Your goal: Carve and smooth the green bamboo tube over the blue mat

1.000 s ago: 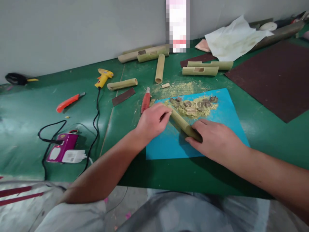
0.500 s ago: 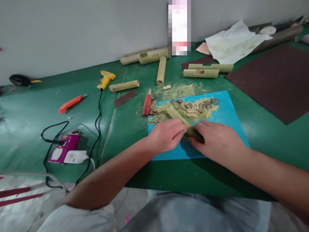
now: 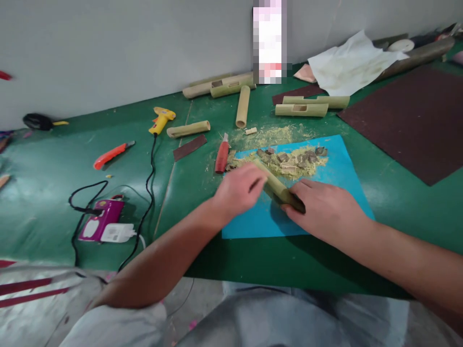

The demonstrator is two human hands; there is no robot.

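A bamboo tube lies slanted over a blue sheet, its far end among shavings and chips. My right hand is closed on the tube's near end. Beside the tube's left side, my left hand has its fingers curled and pressed together; whether anything is between them is hidden. Just beyond my left hand lies a red-handled knife, blade pointing away from me.
Several bamboo pieces lie toward the wall. At the left are a yellow glue gun, an orange cutter, and a purple power strip with cords. Dark sandpaper and a white cloth lie right.
My left hand has moved left and slightly away from me, uncovering more of the tube's middle. My right hand keeps its hold on the near end.
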